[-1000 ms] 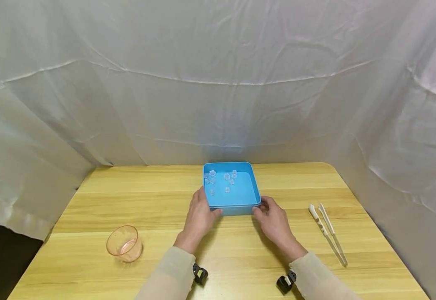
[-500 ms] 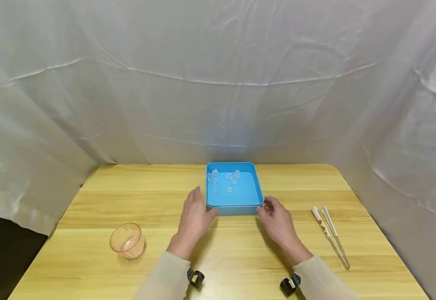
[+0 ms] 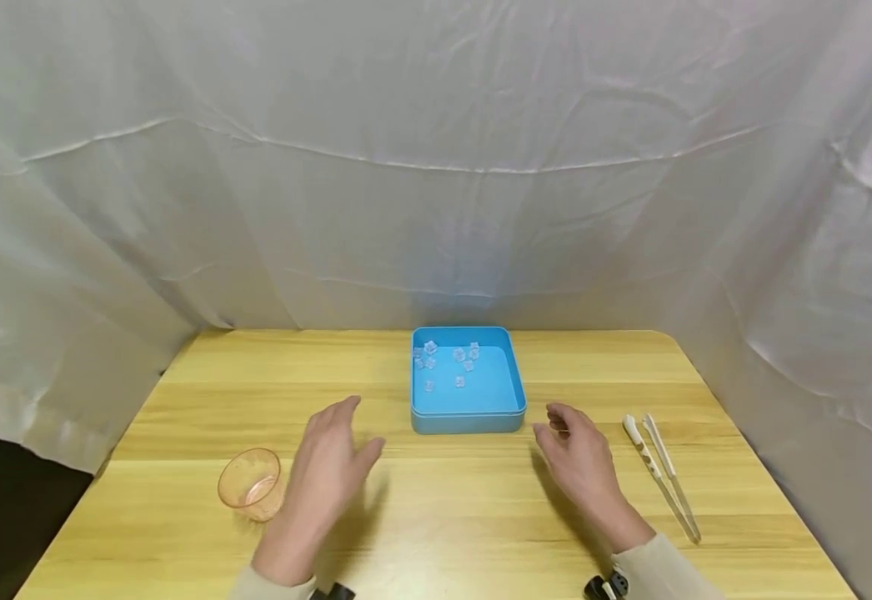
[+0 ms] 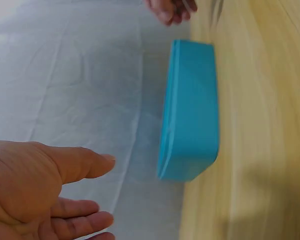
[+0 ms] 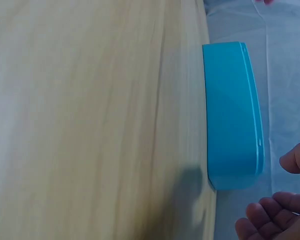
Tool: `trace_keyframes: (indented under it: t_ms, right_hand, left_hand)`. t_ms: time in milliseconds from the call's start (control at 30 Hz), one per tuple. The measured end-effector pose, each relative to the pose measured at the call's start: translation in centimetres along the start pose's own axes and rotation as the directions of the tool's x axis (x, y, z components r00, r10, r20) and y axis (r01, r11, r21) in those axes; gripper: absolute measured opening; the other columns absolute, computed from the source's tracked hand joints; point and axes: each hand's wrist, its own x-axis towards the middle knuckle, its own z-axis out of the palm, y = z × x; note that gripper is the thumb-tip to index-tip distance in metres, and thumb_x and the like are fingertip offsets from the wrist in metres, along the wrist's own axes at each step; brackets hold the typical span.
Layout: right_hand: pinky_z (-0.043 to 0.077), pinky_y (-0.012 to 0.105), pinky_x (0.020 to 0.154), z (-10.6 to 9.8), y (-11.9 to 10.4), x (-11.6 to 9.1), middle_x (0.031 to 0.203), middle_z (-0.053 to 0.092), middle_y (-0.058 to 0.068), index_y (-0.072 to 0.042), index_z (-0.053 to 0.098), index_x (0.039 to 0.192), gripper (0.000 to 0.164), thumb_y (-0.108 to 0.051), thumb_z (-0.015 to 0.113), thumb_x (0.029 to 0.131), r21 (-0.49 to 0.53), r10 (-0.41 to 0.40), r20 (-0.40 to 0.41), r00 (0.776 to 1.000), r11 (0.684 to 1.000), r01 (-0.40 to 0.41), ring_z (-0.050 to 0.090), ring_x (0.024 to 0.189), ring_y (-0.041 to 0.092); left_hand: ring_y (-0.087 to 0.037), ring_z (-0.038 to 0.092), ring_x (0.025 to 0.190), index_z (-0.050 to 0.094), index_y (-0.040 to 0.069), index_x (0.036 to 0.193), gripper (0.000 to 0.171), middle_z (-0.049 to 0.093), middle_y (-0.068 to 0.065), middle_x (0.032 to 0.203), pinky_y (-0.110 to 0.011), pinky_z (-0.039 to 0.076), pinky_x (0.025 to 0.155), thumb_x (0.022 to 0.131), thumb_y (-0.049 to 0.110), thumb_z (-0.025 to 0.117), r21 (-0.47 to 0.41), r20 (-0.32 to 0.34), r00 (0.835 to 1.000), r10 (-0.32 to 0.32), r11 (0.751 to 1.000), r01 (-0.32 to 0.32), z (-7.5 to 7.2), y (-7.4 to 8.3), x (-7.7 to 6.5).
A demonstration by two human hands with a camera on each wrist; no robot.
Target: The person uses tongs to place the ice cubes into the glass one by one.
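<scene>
Although the pale curtain [image 3: 436, 208] fills most of the head view, its upper and outer stretches run out of frame. Below it we see the wood-grained table [image 3: 458, 517], its far edge showing either side of the blue box [image 3: 468, 424], its near edge cut off. We find the box upright at the middle of that far edge, open side up; we cannot tell whether its back wall touches the curtain, and both wrist views show only its outer sides. The left hand [image 3: 325, 467] is wide, thumb spread from the fingers, with a stretch of wood between it and the box; the right hand [image 3: 580, 460] is nearer, just off the box's front right corner, fingers loosely bent and a gap between them and the thumb. Both sleeves [image 3: 661, 571] are cut by the bottom of the head view. Tongs [image 3: 657, 472] lie right of the right hand, arms slightly spread, with room on either side. An orange-tinted cup [image 3: 251, 485] stands just beside the left wrist. Inside the box we make out small clear pieces [image 3: 459, 355], mostly toward its back and left; where they crowd together, their outlines are hard to separate.
</scene>
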Motion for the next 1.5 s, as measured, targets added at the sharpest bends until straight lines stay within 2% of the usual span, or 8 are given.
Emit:
trace_keyframes:
  t_ms: [267, 400, 500, 667, 867, 1000, 1267, 1500]
  right_hand:
    - [0.054, 0.057, 0.098, -1.6, 0.5, -1.1, 0.131, 0.067, 0.019, 0.000, 0.061, 0.140, 0.046, -0.031, 0.063, 0.106, -0.044, -0.036, -0.046, 0.998, 0.998, 0.034, 0.064, 0.119, 0.039]
    - [0.055, 0.057, 0.095, -2.1, 0.9, -1.4, 0.130, 0.067, 0.018, -0.001, 0.061, 0.140, 0.046, -0.033, 0.062, 0.107, -0.058, -0.053, -0.057, 0.997, 0.997, 0.049, 0.063, 0.119, 0.039]
    - [0.056, 0.056, 0.093, -2.4, 1.2, -1.7, 0.129, 0.068, 0.018, 0.000, 0.062, 0.138, 0.045, -0.032, 0.063, 0.106, -0.075, -0.065, -0.070, 0.995, 0.995, 0.059, 0.063, 0.118, 0.038]
    - [0.056, 0.057, 0.094, -2.9, 1.7, -2.1, 0.129, 0.066, 0.020, 0.002, 0.062, 0.137, 0.045, -0.031, 0.063, 0.106, -0.083, -0.059, -0.061, 0.996, 0.995, 0.054, 0.063, 0.118, 0.039]
    - [0.057, 0.058, 0.091, -3.2, 2.3, -2.5, 0.128, 0.067, 0.020, 0.003, 0.062, 0.137, 0.045, -0.030, 0.064, 0.106, -0.099, -0.065, -0.055, 0.996, 0.993, 0.059, 0.065, 0.117, 0.040]
    - [0.057, 0.058, 0.090, -3.4, 2.7, -2.7, 0.128, 0.068, 0.020, 0.002, 0.063, 0.136, 0.043, -0.028, 0.064, 0.106, -0.113, -0.067, -0.064, 0.996, 0.992, 0.060, 0.066, 0.116, 0.041]
    - [0.060, 0.052, 0.081, -4.6, 3.7, -3.7, 0.128, 0.067, 0.024, 0.003, 0.061, 0.138, 0.049, -0.034, 0.063, 0.106, -0.156, -0.040, -0.039, 0.998, 0.987, 0.033, 0.070, 0.105, 0.038]
    - [0.057, 0.052, 0.074, -6.2, 5.0, -4.3, 0.118, 0.069, 0.024, 0.005, 0.063, 0.133, 0.047, -0.032, 0.067, 0.104, -0.268, -0.050, -0.065, 0.997, 0.963, 0.031, 0.070, 0.091, 0.033]
  left_hand:
    - [-0.051, 0.040, 0.145, 0.042, -0.003, 0.155, 0.073, 0.047, -0.031, 0.156, -0.068, 0.038, 0.114, 0.097, 0.028, 0.075, 0.070, 0.042, 0.995, -0.093, 0.993, 0.090, -5.1, -2.9, -2.8]
    - [-0.052, 0.033, 0.147, 0.035, -0.003, 0.159, 0.085, 0.040, -0.032, 0.159, -0.071, 0.035, 0.113, 0.097, 0.039, 0.075, 0.085, 0.072, 0.989, -0.128, 0.989, 0.122, -6.5, -4.8, -3.9]
    - [-0.054, 0.029, 0.147, 0.028, -0.004, 0.162, 0.100, 0.034, -0.034, 0.162, -0.075, 0.033, 0.112, 0.095, 0.052, 0.075, 0.094, 0.079, 0.989, -0.124, 0.989, 0.116, -7.1, -6.3, -4.6]
    - [-0.058, 0.027, 0.145, 0.020, -0.006, 0.163, 0.118, 0.029, -0.036, 0.163, -0.077, 0.033, 0.109, 0.087, 0.061, 0.080, 0.091, 0.077, 0.992, -0.103, 0.991, 0.096, -7.3, -8.7, -5.4]
    - [-0.059, 0.027, 0.142, 0.024, -0.009, 0.160, 0.123, 0.031, -0.037, 0.160, -0.079, 0.034, 0.104, 0.080, 0.059, 0.087, 0.107, 0.084, 0.994, -0.069, 0.992, 0.060, -6.9, -11.6, -6.0]
    - [-0.059, 0.029, 0.140, 0.028, -0.011, 0.157, 0.123, 0.035, -0.038, 0.156, -0.078, 0.034, 0.104, 0.077, 0.061, 0.088, 0.116, 0.094, 0.992, -0.079, 0.991, 0.068, -6.9, -13.0, -6.0]
    - [-0.056, 0.033, 0.140, 0.036, -0.009, 0.154, 0.113, 0.040, -0.036, 0.154, -0.076, 0.035, 0.106, 0.081, 0.064, 0.083, 0.129, 0.107, 0.990, -0.087, 0.989, 0.073, -6.9, -13.9, -5.8]
    - [-0.055, 0.035, 0.140, 0.038, -0.008, 0.155, 0.111, 0.041, -0.036, 0.154, -0.076, 0.037, 0.104, 0.084, 0.068, 0.078, 0.141, 0.123, 0.987, -0.103, 0.986, 0.085, -6.7, -13.9, -5.7]
